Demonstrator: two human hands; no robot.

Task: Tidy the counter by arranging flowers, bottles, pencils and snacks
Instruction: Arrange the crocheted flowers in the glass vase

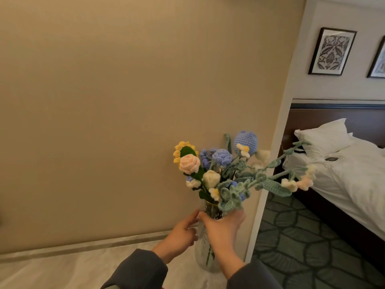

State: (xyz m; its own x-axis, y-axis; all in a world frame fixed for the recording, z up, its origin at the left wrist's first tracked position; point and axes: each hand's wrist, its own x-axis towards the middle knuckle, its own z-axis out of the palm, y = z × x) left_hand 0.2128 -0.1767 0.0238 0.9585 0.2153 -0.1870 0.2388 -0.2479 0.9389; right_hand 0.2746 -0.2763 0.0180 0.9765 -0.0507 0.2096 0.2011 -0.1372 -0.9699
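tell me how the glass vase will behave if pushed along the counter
Probably top-heavy: the crochet flowers spread wide above the glass vase, so it may tip. Its textured glass looks breakable, maybe slippery; the right hand grips its neck.

Vase (205, 253): stands on the surface (62, 272), at its right end, before the wall (125, 101). Crocheted flowers (220, 170): in the vase, stems leaning right past the wall's edge. Left hand (179, 236): on the vase's left side. Right hand (221, 228): round its neck, below the flowers. Carpet (291, 236): right of the surface. Bed (343, 184): further right, beyond the carpet. Pillow (325, 138): on the bed, against the headboard (325, 117). Phone (331, 158): on the bed, before the pillow. Framed pictures (331, 52): above the headboard.
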